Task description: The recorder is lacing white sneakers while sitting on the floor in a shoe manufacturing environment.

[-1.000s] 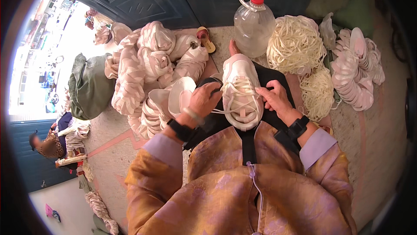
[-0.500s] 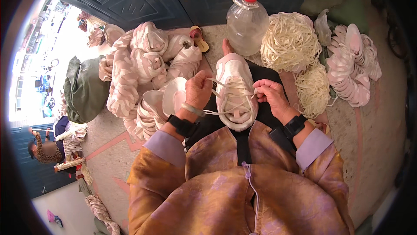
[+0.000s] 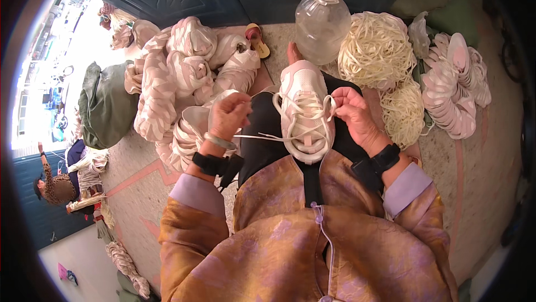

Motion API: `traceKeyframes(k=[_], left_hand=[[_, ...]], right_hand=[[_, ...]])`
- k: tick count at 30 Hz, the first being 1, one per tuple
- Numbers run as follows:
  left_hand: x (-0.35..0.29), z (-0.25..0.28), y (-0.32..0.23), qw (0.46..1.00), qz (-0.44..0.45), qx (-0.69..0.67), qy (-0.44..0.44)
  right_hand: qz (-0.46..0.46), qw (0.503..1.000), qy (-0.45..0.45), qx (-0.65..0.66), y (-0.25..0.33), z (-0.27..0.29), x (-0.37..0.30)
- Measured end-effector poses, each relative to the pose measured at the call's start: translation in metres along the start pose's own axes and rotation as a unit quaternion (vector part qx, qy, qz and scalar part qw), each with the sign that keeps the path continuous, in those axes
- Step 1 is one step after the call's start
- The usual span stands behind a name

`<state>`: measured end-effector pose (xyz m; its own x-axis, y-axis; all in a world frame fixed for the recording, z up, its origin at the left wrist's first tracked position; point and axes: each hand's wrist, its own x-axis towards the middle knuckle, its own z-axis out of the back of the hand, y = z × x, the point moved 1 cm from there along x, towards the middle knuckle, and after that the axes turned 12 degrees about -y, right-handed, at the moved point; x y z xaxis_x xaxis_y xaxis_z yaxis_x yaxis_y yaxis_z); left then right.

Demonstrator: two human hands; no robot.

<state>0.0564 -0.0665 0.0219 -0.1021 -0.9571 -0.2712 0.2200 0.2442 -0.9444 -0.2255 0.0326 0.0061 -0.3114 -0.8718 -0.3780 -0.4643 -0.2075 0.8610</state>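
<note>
A white sneaker upper (image 3: 304, 81) lies on my dark-trousered lap, toe pointing away from me and collar towards me. White laces (image 3: 309, 106) cross its front; whether a sole is attached is hidden. My left hand (image 3: 230, 115) is to the left of the shoe, fingers pinched, and a lace end (image 3: 259, 136) stretches from near its wrist to the collar. Another lace strand runs from its fingertips towards the eyelets. Over the right eyelets, my right hand (image 3: 355, 116) pinches a lace loop between thumb and finger.
Bundles of nested pale uppers (image 3: 184, 75) lie at left, with more (image 3: 455, 87) at far right. Cream lace heaps (image 3: 377, 48) sit right of a clear jug (image 3: 321, 31) with a red cap. A green sack (image 3: 106, 106), a sandal (image 3: 257, 40) and another person (image 3: 58, 187) are visible.
My left hand has drawn away to the left from the shoe, pulling lace with it. My right hand has risen slightly, lifting a small loop at the right eyelets.
</note>
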Motion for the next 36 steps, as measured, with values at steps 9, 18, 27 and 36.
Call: traceKeyframes(k=[9, 18, 27, 36], left_hand=[[0.022, 0.11, 0.064, 0.986, 0.037, 0.053, -0.156], [0.032, 0.154, 0.148, 0.882, -0.007, 0.394, -0.257], [0.061, 0.104, 0.139, 0.797, 0.106, 0.595, -0.014], [0.051, 0.146, 0.181, 0.854, 0.116, 0.497, -0.098]], right_hand=[[0.147, 0.963, -0.124, -0.186, 0.016, 0.031, 0.001], [0.484, 0.638, 0.16, -0.577, 0.013, -0.038, -0.035], [0.433, 0.701, 0.14, -0.549, 0.018, -0.039, -0.035], [0.079, 0.869, 0.461, -0.163, 0.131, -0.104, -0.062]])
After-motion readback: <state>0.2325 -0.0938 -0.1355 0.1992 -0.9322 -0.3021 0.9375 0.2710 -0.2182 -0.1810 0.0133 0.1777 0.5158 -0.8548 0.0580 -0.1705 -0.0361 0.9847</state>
